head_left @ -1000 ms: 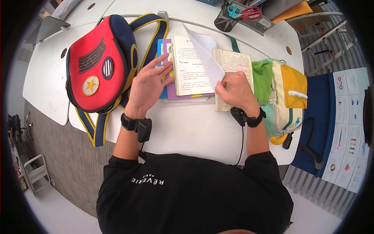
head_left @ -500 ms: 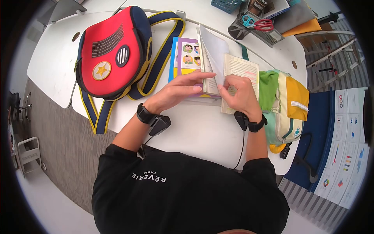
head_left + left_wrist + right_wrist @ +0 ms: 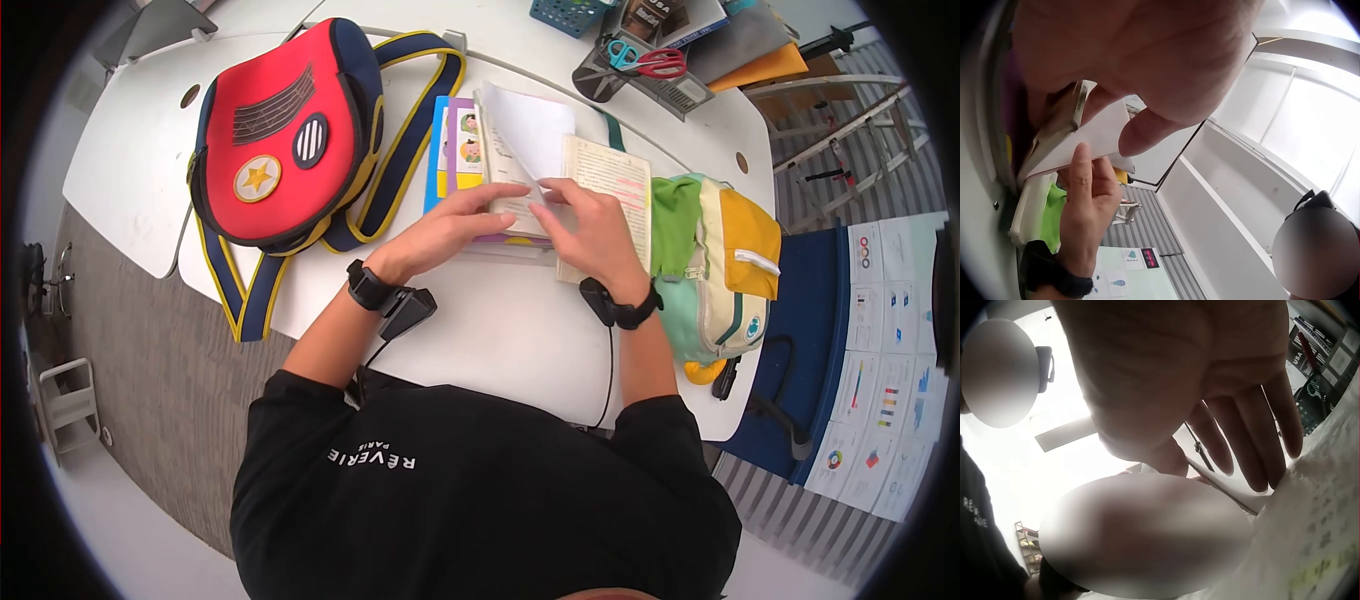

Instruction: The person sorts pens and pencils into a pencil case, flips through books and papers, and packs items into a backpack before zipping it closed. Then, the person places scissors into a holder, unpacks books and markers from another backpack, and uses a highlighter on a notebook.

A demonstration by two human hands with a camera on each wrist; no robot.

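Observation:
An open book [image 3: 610,165] lies on the table with printed, partly highlighted pages on its right side. Its white sheet [image 3: 535,125] stands raised between both hands. My left hand [image 3: 450,225] reaches over the lower left pages, fingers extended and thumb apart. From the right, my right hand [image 3: 590,225] comes to the sheet's lower edge, its thumb apart from its fingers. Up close in the left wrist view, the right thumb lies against the sheet [image 3: 1097,137]. Fairly straight fingers [image 3: 1250,444] show in the right wrist view. Beneath the book's left side are purple and blue picture-covered books [image 3: 440,160].
A red and navy backpack [image 3: 285,130] lies left, its strap [image 3: 400,150] reaching toward the books. At right sits a green, cream and yellow backpack [image 3: 725,260]. Scissors [image 3: 645,60] stand in a black mesh holder [image 3: 597,80] at the back, near a blue basket [image 3: 568,12].
My left hand has come rightward from beside the books onto the book's lower pages. The right hand's curled fingers have loosened and straightened. The raised sheet leans left over the left pages.

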